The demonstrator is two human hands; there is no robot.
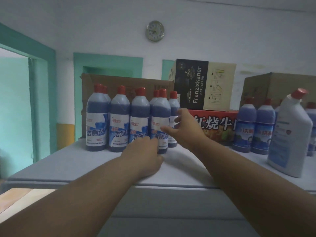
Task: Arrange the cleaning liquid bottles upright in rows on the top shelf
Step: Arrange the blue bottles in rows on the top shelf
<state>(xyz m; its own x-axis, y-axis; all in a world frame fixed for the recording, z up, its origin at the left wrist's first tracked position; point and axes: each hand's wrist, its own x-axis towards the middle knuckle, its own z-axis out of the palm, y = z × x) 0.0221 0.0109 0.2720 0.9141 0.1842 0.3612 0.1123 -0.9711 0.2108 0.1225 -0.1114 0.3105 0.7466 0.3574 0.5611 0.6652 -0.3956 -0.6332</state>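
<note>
Red-capped blue cleaning liquid bottles upright in rows on top shelf, left of Franziskaner box; second upright cluster right of box.

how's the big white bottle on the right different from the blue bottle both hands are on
The white bottle has an opaque white body, so its liquid is hidden; the blue bottle shows dark blue liquid through its body.
The white bottle has an angled neck with its cap tilted; the blue bottle's cap sits straight on top.
The white bottle stands alone nearer the shelf's front edge, untouched; the blue bottle stands in a row, with the left hand and right hand on it.
Both stand upright with red caps.
</note>
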